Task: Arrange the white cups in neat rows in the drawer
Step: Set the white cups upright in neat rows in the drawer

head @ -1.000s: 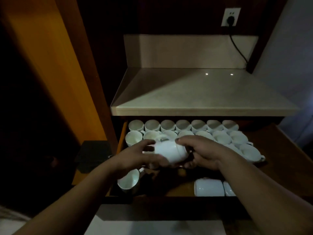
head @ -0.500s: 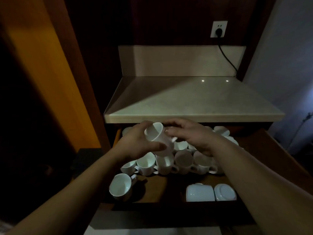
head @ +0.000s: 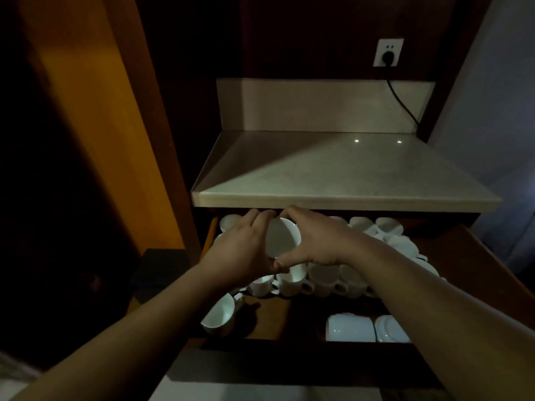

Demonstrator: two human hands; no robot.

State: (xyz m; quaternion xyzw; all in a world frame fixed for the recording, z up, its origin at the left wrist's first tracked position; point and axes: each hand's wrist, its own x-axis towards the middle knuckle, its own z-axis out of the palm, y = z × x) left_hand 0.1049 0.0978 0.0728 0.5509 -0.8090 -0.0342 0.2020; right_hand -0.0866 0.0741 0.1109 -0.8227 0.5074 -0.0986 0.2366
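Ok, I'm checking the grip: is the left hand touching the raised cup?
Touching. Head view: the left hand curls against the left side of the raised cup, no gap showing.

- Saw plain white on the held cup [head: 282, 237] and the other cups [head: 321, 277].
- Found dark brown wood on the drawer [head: 272, 319].
- Noted pale grey-beige on the countertop [head: 347, 175].
- Noted white on the wall socket [head: 388, 52], black on its cable [head: 402, 102].
- Saw orange-yellow on the left panel [head: 95, 111].

No text, label, brand or no. is readable: light is dim, the cups [head: 322, 282] & socket [head: 388, 52] look plain white.
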